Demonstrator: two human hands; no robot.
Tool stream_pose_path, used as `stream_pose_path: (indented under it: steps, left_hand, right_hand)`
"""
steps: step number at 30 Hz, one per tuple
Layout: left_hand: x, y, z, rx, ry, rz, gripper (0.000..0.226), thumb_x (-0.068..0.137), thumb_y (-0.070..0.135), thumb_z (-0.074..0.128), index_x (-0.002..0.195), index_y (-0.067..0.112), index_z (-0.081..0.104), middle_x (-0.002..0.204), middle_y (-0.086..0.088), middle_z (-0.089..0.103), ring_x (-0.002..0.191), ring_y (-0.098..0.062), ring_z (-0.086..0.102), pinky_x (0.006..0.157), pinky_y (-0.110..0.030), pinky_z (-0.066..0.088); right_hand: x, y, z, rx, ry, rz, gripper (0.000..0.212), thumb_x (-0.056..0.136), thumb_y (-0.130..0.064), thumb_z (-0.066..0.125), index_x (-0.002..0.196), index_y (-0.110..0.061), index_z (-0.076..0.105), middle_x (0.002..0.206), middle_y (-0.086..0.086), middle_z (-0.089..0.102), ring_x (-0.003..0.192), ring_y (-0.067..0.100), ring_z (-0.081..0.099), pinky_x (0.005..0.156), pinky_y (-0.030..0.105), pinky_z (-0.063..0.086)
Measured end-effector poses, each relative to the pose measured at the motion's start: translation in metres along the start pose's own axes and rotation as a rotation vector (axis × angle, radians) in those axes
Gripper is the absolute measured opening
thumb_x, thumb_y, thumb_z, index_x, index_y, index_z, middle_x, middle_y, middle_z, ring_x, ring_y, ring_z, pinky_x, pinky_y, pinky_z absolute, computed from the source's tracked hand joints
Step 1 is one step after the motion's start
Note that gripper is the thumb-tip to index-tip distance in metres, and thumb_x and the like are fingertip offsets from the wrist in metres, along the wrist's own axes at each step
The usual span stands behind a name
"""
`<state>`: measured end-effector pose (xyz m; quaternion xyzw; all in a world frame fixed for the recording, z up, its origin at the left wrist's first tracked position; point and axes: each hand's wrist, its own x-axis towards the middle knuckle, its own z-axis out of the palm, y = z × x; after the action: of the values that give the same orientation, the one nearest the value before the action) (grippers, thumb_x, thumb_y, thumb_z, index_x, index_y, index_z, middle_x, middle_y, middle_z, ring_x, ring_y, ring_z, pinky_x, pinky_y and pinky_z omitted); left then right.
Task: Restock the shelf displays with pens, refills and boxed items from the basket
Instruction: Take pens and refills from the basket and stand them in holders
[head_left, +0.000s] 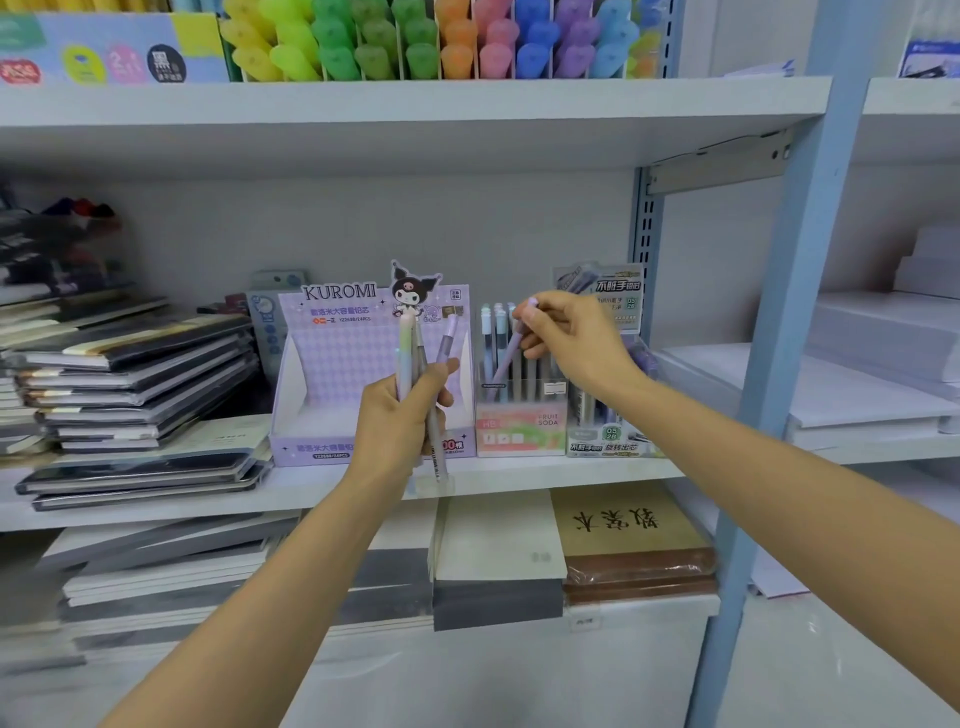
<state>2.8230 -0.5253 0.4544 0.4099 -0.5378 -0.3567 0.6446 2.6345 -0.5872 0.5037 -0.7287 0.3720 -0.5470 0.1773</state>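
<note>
My left hand (402, 410) grips a small bundle of pastel pens (422, 358) upright in front of the purple Kuromi display box (332, 364). My right hand (576, 343) pinches a single purple pen (511, 353), tilted, with its lower end inside the pink Fruit Soda pen display (519, 426). Several pale blue and grey pens stand upright in that display. The basket is out of view.
A grey-green refill display (613, 436) stands right of the pink one, against the blue shelf upright (769, 364). Stacked notebooks (135, 384) fill the shelf's left. Coloured highlighters (441, 41) line the shelf above; notebooks (623, 545) lie below.
</note>
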Motion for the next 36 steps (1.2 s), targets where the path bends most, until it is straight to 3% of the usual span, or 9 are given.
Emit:
stream_pose_path:
  steps: [3,8,13,16,21,25,30,33,36]
  left_hand:
    - [0.000,-0.001,-0.003,-0.018,-0.034,0.000,0.019,0.095,0.029,0.058,0.092,0.018,0.074,0.063,0.002,0.057,0.044,-0.012,0.042,0.036,-0.022,0.033]
    - [-0.001,-0.001,-0.005,-0.020,-0.067,-0.014,0.021,0.097,0.028,0.056,0.101,0.016,0.072,0.065,0.003,0.060,0.051,-0.014,0.043,0.038,-0.021,0.035]
    - [-0.004,0.002,-0.003,-0.010,-0.092,-0.026,0.027,0.096,0.031,0.057,0.101,0.010,0.072,0.064,0.005,0.062,0.050,-0.013,0.046,0.040,-0.021,0.036]
    - [-0.007,0.003,-0.001,-0.020,-0.114,-0.007,0.028,0.097,0.032,0.055,0.105,0.010,0.071,0.063,0.002,0.061,0.041,-0.007,0.045,0.036,-0.018,0.035]
    - [-0.009,0.005,0.000,-0.007,-0.135,0.001,0.030,0.098,0.032,0.053,0.107,0.009,0.071,0.064,0.001,0.062,0.038,-0.006,0.046,0.036,-0.017,0.035]
    - [-0.009,0.007,0.000,0.001,-0.166,0.009,0.031,0.097,0.034,0.053,0.105,0.011,0.071,0.069,-0.001,0.068,0.044,-0.008,0.053,0.037,-0.017,0.038]
    - [-0.010,0.007,0.008,0.040,-0.202,0.038,0.031,0.098,0.036,0.051,0.100,0.011,0.069,0.076,-0.007,0.075,0.053,-0.013,0.067,0.039,-0.020,0.042]
    - [-0.008,0.004,0.009,0.047,-0.152,0.041,0.028,0.099,0.036,0.049,0.101,0.017,0.071,0.089,-0.013,0.075,0.080,-0.026,0.073,0.054,-0.028,0.055]
    - [-0.005,0.003,0.007,-0.073,-0.133,0.013,0.029,0.100,0.033,0.047,0.112,0.015,0.067,0.090,-0.006,0.077,0.084,-0.024,0.074,0.074,-0.033,0.061]
  right_hand:
    - [0.005,-0.003,0.001,-0.077,-0.047,-0.020,0.024,0.100,-0.014,0.051,0.103,0.005,0.066,0.090,0.018,0.070,0.073,0.021,0.069,0.066,0.017,0.056]
    - [0.006,-0.011,0.006,-0.082,-0.100,-0.018,0.019,0.098,-0.013,0.055,0.113,-0.003,0.060,0.089,0.013,0.070,0.078,0.025,0.070,0.073,0.030,0.060]
    - [0.006,-0.013,0.015,-0.143,0.015,-0.070,0.009,0.092,-0.013,0.063,0.099,-0.013,0.058,0.084,0.000,0.065,0.068,0.014,0.067,0.060,0.023,0.056]
    - [0.009,-0.009,0.020,-0.258,0.095,-0.112,0.007,0.089,-0.015,0.068,0.095,-0.012,0.066,0.074,-0.007,0.059,0.062,0.002,0.053,0.060,0.011,0.043]
    - [0.010,-0.005,0.021,-0.385,0.036,-0.039,0.018,0.091,-0.021,0.066,0.106,-0.014,0.073,0.071,-0.005,0.058,0.064,0.006,0.050,0.070,0.028,0.048]
    - [-0.002,-0.015,0.017,-0.109,0.005,-0.053,0.029,0.094,-0.030,0.060,0.120,-0.017,0.066,0.083,-0.009,0.061,0.064,0.000,0.053,0.066,0.015,0.043]
    - [-0.019,-0.024,0.019,0.261,-0.266,0.031,0.020,0.096,-0.019,0.058,0.102,-0.002,0.067,0.075,-0.009,0.068,0.059,-0.002,0.061,0.048,0.009,0.043]
    - [-0.017,-0.027,0.012,0.344,-0.207,0.041,0.016,0.099,-0.015,0.053,0.096,-0.006,0.064,0.081,0.002,0.070,0.067,0.008,0.065,0.048,0.018,0.047]
    - [-0.011,-0.030,-0.003,0.436,-0.035,0.040,0.015,0.101,-0.014,0.047,0.094,-0.007,0.058,0.076,0.002,0.070,0.063,0.010,0.065,0.048,0.020,0.050]
